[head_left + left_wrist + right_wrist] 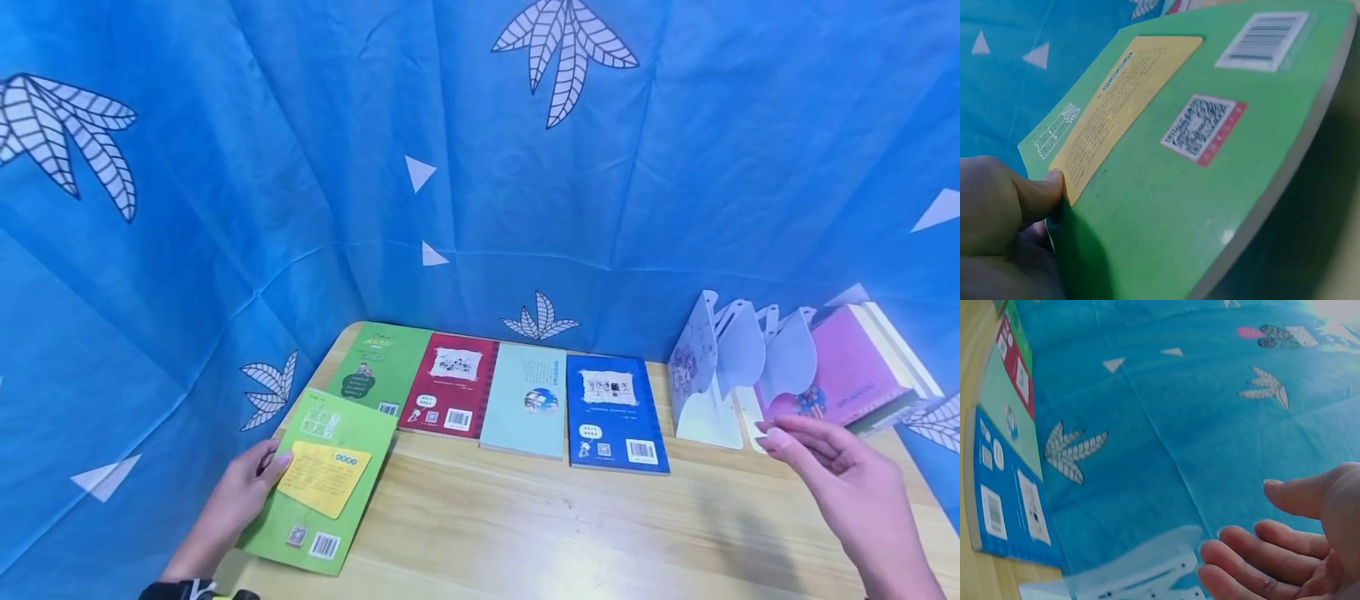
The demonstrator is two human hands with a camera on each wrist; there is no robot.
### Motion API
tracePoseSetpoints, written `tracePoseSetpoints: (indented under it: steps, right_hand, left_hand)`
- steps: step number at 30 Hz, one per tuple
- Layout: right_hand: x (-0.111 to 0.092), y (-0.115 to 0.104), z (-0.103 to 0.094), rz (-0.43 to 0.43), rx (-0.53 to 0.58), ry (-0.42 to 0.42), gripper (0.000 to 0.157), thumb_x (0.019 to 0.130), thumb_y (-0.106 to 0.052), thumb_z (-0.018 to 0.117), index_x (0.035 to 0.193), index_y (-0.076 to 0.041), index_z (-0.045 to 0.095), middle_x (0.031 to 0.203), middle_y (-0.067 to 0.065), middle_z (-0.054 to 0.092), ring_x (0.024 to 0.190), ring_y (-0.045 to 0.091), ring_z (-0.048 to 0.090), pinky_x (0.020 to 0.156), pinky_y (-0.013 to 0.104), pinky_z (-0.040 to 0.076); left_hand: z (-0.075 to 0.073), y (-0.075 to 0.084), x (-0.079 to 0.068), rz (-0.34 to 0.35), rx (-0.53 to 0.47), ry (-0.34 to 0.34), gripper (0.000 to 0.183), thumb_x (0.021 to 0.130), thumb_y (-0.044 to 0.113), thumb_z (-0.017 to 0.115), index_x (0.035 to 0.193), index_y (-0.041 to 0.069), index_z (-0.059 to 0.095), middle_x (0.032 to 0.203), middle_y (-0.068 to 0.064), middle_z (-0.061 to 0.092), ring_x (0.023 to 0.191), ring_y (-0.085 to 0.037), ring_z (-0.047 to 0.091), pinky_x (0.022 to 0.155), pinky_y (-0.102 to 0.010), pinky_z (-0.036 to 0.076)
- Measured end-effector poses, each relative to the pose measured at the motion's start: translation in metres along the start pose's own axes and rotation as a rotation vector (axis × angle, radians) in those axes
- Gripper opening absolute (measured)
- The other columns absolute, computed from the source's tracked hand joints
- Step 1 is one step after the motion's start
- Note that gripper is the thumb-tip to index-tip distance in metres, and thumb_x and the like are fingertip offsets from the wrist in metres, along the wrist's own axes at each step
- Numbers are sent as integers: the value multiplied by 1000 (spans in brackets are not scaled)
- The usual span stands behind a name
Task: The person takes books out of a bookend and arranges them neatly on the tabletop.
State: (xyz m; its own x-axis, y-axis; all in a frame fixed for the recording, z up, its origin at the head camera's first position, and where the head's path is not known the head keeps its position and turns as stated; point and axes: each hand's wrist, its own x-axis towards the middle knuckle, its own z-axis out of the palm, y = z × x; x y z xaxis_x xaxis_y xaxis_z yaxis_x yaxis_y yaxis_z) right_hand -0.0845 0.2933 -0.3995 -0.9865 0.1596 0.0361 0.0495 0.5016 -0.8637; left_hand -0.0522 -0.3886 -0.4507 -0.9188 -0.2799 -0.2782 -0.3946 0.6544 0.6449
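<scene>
Nearest to me is the left hand (242, 492), which pinches by its left edge a green book with a yellow panel (322, 477). In the left wrist view I see the thumb on its cover and the book tilted. I cannot tell whether it touches the wooden table (525, 525). The right hand (855, 479) is free, its fingers loosely bent and the thumb apart, near a white rack (738, 358). Beyond, I see four books lying in a row: green (386, 367), red (450, 383), pale turquoise (522, 400) and blue (617, 412). To their right stands the rack, with a thick pink book (855, 367) leaning there. Farthest, a blue cloth (525, 183) with leaf prints hangs behind.
</scene>
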Motion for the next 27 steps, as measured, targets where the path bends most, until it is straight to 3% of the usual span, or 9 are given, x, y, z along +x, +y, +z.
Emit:
tracePoseSetpoints:
  steps: [4, 7, 9, 14, 20, 24, 26, 27]
  right_hand:
    - [6, 6, -10, 75, -47, 93, 56, 97, -43, 71, 146, -17, 60, 105, -43, 63, 92, -25, 59, 69, -2, 42]
    - [11, 13, -15, 117, -95, 169, 66, 95, -49, 73, 149, -15, 56, 113, -39, 64, 90, -31, 50, 66, -2, 40]
    - [14, 16, -16, 133, -143, 211, 70, 95, -52, 72, 150, -12, 55, 127, -22, 69, 89, -31, 47, 65, -2, 40]
    - [19, 17, -18, 174, -211, 316, 66, 100, -47, 66, 151, -7, 53, 144, 18, 61, 83, -31, 40, 60, -3, 37]
    - [29, 26, -25, 212, -254, 421, 59, 102, -41, 62, 151, -10, 53, 145, 23, 58, 82, -34, 37, 56, -2, 33]
    - [35, 31, -27, 206, -266, 433, 60, 101, -41, 62, 151, -9, 53, 142, 23, 60, 72, -36, 31, 56, -1, 33]
    - [38, 33, -27, 218, -277, 440, 61, 101, -42, 61, 151, -9, 52, 142, 23, 61, 75, -36, 34, 56, 1, 32]
    - [39, 33, -27, 229, -286, 443, 61, 101, -42, 60, 152, -9, 52, 142, 22, 61, 83, -34, 44, 57, 2, 31]
  left_hand:
    - [2, -10, 6, -30, -11, -21, 62, 113, 35, 42, 154, -11, 34, 124, -21, 64, 101, -19, 62, 83, -28, 48]
    - [5, -15, 9, -28, -8, -24, 58, 113, 30, 43, 152, -13, 36, 116, -18, 66, 95, -17, 62, 78, -26, 49]
    - [7, -16, 11, -31, 1, -27, 57, 113, 28, 43, 151, -14, 36, 115, -18, 67, 94, -17, 62, 77, -26, 50]
    - [8, -18, 15, -46, 47, -20, 56, 112, 26, 45, 149, -16, 37, 115, -20, 66, 97, -21, 62, 76, -26, 48]
    - [10, -24, 14, -35, 75, -30, 46, 111, 22, 47, 137, -15, 49, 99, -14, 66, 86, -19, 59, 71, -28, 47]
    - [11, -27, 10, -45, 48, -62, 45, 110, 20, 47, 137, -17, 49, 95, -12, 67, 82, -18, 61, 69, -30, 49]
    - [12, -27, 9, -59, 37, -78, 47, 110, 21, 47, 138, -17, 47, 92, -11, 67, 79, -18, 62, 68, -32, 50]
    - [12, -27, 9, -67, 33, -84, 46, 110, 20, 47, 138, -17, 48, 91, -11, 67, 78, -19, 63, 67, -32, 51]
